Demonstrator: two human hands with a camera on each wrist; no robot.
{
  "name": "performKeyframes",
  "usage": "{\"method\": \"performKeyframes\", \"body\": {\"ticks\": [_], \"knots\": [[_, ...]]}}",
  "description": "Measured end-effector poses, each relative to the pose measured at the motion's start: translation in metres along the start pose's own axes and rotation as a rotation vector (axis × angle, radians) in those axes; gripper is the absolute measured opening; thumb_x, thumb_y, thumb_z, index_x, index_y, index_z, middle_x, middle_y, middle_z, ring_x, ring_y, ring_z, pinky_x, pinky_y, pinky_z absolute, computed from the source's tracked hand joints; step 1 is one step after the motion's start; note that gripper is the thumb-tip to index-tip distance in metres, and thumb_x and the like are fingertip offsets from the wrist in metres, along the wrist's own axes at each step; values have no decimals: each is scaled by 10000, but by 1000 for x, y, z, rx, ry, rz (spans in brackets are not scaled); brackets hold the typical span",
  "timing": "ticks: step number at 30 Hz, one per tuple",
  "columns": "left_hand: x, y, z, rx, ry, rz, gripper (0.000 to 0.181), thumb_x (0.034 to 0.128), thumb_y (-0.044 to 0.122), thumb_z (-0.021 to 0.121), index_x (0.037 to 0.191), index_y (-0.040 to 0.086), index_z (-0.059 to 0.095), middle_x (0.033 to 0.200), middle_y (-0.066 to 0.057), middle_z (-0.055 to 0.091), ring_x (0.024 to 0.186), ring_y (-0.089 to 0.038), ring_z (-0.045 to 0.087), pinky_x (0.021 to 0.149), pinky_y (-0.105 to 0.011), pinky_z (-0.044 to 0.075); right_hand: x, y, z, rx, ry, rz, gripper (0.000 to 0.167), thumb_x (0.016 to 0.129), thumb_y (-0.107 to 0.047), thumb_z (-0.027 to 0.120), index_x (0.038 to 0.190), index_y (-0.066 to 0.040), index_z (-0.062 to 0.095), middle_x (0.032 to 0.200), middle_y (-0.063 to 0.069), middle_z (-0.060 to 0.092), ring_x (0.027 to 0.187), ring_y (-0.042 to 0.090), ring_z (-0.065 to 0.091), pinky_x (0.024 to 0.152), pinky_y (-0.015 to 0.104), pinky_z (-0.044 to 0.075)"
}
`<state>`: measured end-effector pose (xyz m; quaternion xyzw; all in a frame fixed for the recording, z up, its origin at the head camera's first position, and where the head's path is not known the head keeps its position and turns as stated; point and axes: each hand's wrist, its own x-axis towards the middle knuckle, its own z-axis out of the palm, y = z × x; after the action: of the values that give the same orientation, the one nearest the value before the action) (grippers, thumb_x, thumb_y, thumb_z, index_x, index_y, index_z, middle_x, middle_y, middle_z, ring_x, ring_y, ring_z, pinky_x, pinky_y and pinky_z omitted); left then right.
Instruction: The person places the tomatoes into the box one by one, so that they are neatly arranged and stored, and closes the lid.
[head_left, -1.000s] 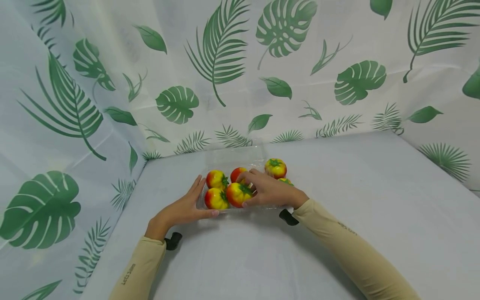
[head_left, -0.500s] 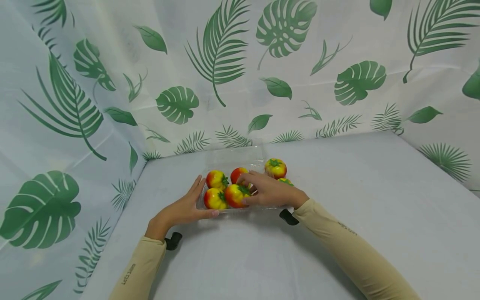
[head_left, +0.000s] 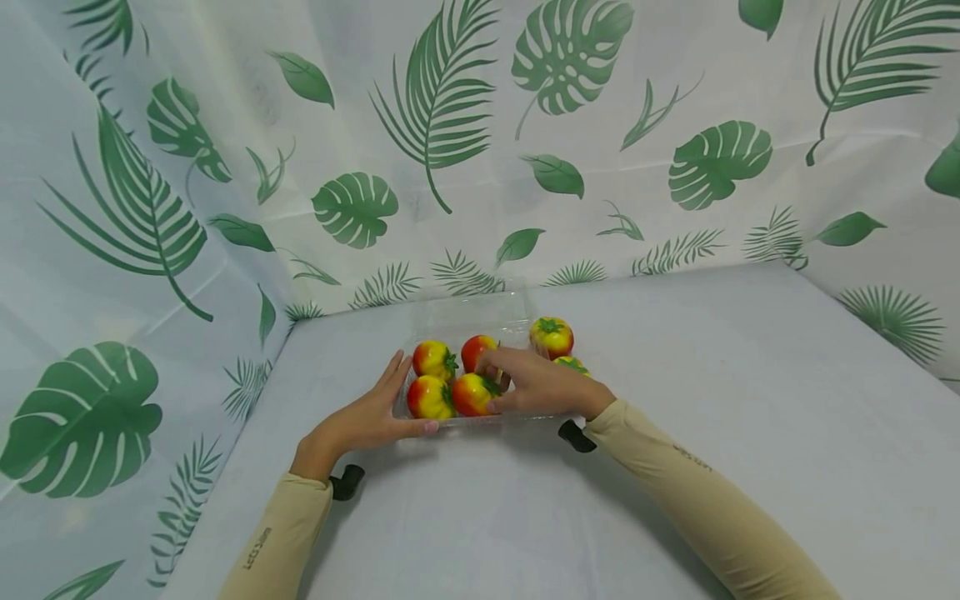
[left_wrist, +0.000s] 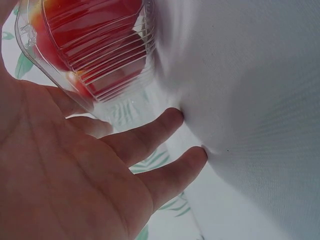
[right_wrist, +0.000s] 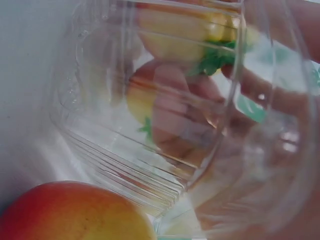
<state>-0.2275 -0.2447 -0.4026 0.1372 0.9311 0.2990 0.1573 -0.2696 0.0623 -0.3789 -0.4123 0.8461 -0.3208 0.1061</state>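
Note:
A clear plastic box (head_left: 461, 423) holds several red-and-yellow tomatoes with green leafy tops. My right hand (head_left: 543, 383) reaches into it, bent fingers and thumb around the near tomato (head_left: 471, 395). Through the clear wall in the right wrist view, a finger touches the green top (right_wrist: 215, 59); full finger contact is obscured. Behind it lies another tomato (head_left: 476, 352). My left hand (head_left: 367, 419) rests along the box's left end, fingers extended, beside two tomatoes, one at the back (head_left: 431, 358) and one in front (head_left: 429, 398). Two of its fingertips touch the cloth in the left wrist view.
Outside the box on the right are two more tomatoes, one farther back (head_left: 551, 335) and one partly behind my right hand (head_left: 572, 364). The clear lid (head_left: 472, 311) lies open at the back. Leaf-printed curtains (head_left: 465, 125) border the white-covered table (head_left: 675, 367).
The near tomato has shifted slightly left and settled lower in the box. My right hand has moved a little with it, its fingers bending more. My left hand has stayed still.

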Motion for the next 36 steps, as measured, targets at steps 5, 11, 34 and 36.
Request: {"method": "performKeyframes", "body": {"ticks": [5, 11, 34, 36], "knots": [[0, 0, 0, -1, -2, -2, 1282, 887, 673, 777, 1734, 135, -20, 1787, -104, -144, 1631, -397, 76, 1253, -629, 200, 1, -1, 2, -1, 8, 15, 299, 945, -119, 804, 1193, -89, 640, 1132, 24, 661, 1016, 231, 663, 920, 359, 579], [0, 0, 0, 1, -4, 2, 1279, 893, 664, 779, 1734, 137, -27, 1786, -103, -147, 1631, -398, 77, 1254, -630, 199, 1, 1, 2, 3, 12, 9, 269, 943, -129, 814, 1138, -89, 633, 1091, 26, 664, 997, 256, 678, 892, 336, 580], [0, 1, 0, -1, -7, -4, 1288, 886, 672, 779, 1733, 134, -28, 1786, -99, -152, 1633, -388, 66, 1256, -626, 197, 2, 4, 5, -63, 16, 9, 250, 952, -216, 849, 986, -108, 626, 890, 40, 577, 836, 161, 540, 746, 294, 494], [0, 1, 0, -2, -6, -4, 1290, 885, 678, 777, 1733, 134, -29, 1786, -97, -152, 1633, -386, 68, 1257, -625, 196, 2, 5, 6, -74, 17, 4, 250, 957, -233, 845, 978, -110, 628, 888, 32, 570, 837, 160, 532, 746, 290, 489]]}}
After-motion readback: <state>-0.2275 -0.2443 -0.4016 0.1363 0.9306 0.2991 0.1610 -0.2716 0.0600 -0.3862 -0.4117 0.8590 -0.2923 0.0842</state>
